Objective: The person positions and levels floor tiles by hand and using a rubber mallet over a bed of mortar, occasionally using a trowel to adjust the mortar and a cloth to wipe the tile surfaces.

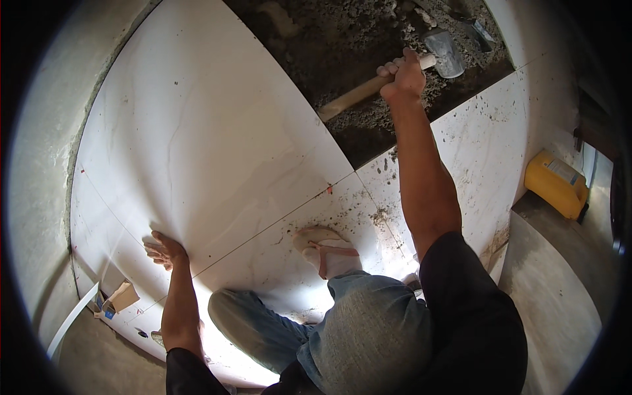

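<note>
My right hand point(404, 78) is wrapped round the wooden handle of a mallet point(355, 99). Its dusty grey head sticks out to the right of my fist, over rough dark mortar. The other end of the handle reaches left to the edge of a large white tile point(217, 125) with faint grey veins. On the left, my left hand point(165, 251) rests on the white tiling with its fingers spread and holds nothing.
Crumbly mortar bed point(309, 46) lies sunk beside the tiles, with a grey metal piece point(482, 34) at its far right. A yellow jug point(557, 183) lies at the right. A small torn carton point(122, 296) sits lower left. Grit point(382, 214) dots the tiles near my sandalled foot point(326, 247).
</note>
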### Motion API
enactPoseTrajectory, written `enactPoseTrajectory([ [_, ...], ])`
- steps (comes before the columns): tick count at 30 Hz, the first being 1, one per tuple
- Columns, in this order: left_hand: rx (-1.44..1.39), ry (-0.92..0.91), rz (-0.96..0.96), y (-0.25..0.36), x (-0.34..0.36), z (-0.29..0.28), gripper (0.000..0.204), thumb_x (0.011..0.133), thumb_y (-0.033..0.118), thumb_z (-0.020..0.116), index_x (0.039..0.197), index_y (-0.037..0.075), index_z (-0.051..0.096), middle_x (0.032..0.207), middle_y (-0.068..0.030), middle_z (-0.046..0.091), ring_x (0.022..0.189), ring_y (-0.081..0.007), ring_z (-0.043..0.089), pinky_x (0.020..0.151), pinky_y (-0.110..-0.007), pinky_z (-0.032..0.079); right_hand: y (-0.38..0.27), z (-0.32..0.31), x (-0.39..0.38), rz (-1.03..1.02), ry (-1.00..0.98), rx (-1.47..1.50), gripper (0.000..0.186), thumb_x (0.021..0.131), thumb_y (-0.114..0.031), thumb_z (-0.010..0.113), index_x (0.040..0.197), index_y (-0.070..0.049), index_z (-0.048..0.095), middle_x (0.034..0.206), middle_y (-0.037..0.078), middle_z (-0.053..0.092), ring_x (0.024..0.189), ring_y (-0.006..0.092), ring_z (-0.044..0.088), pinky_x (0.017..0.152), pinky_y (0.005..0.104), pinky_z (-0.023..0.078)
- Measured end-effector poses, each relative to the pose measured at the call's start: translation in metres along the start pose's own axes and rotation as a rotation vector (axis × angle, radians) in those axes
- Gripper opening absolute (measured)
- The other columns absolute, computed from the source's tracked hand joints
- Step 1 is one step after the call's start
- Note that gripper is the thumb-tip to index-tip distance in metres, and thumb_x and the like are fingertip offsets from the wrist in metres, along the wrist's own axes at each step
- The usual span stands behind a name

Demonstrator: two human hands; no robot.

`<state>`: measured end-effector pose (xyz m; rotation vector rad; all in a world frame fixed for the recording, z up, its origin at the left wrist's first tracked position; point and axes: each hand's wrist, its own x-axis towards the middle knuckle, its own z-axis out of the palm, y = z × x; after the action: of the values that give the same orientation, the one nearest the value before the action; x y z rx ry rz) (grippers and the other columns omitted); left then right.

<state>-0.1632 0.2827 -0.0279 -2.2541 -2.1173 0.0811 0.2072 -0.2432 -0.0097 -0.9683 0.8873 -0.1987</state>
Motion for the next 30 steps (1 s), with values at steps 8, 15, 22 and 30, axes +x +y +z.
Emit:
enactPoseTrajectory([
  [8, -0.002, -0.009, 0.015, 0.0, -0.002, 0.001, 0.085, 0.084, 0.074, 0.024, 0.149, 0.02, 0.022, 0.152, -0.0037, 0.022, 0.135, -0.0273, 0.025, 0.1, -0.059, 0.025, -0.043, -0.008, 0.027, -0.051, 0.037, 0.115, 0.023, 0.092, -0.023, 0.047, 0.078, -0.004, 0.046, 0.058, 0.005, 0.041, 0.051, 0.0183, 0.043, 0.053, 0.0362, 0.043],
  [15, -0.005, -0.004, 0.004, -0.003, -0.001, 0.003, 0.086, 0.083, 0.075, 0.025, 0.149, 0.019, 0.022, 0.151, -0.0037, 0.025, 0.134, -0.0268, 0.027, 0.1, -0.058, 0.026, -0.001, 0.018, -0.018, 0.077, -0.023, 0.056, 0.01, 0.091, -0.014, 0.052, 0.089, -0.008, 0.044, 0.058, 0.001, 0.036, 0.051, 0.0167, 0.039, 0.049, 0.0348, 0.039],
  [22, 0.011, -0.013, 0.009, 0.003, -0.006, -0.003, 0.086, 0.083, 0.076, 0.024, 0.149, 0.02, 0.022, 0.15, -0.0032, 0.025, 0.134, -0.0259, 0.027, 0.1, -0.057, 0.027, -0.029, 0.001, -0.004, -0.063, 0.127, 0.02, 0.018, 0.09, -0.02, 0.05, 0.084, -0.003, 0.046, 0.064, 0.007, 0.043, 0.05, 0.018, 0.042, 0.047, 0.037, 0.04],
  [30, -0.021, -0.023, 0.006, -0.004, 0.0, -0.003, 0.086, 0.083, 0.076, 0.021, 0.149, 0.021, 0.022, 0.155, -0.0042, 0.018, 0.139, -0.0268, 0.02, 0.104, -0.059, 0.023, -0.028, 0.012, 0.014, -0.16, -0.109, -0.08, 0.015, 0.092, -0.015, 0.048, 0.085, -0.003, 0.042, 0.065, 0.004, 0.039, 0.053, 0.0169, 0.04, 0.046, 0.0366, 0.037],
])
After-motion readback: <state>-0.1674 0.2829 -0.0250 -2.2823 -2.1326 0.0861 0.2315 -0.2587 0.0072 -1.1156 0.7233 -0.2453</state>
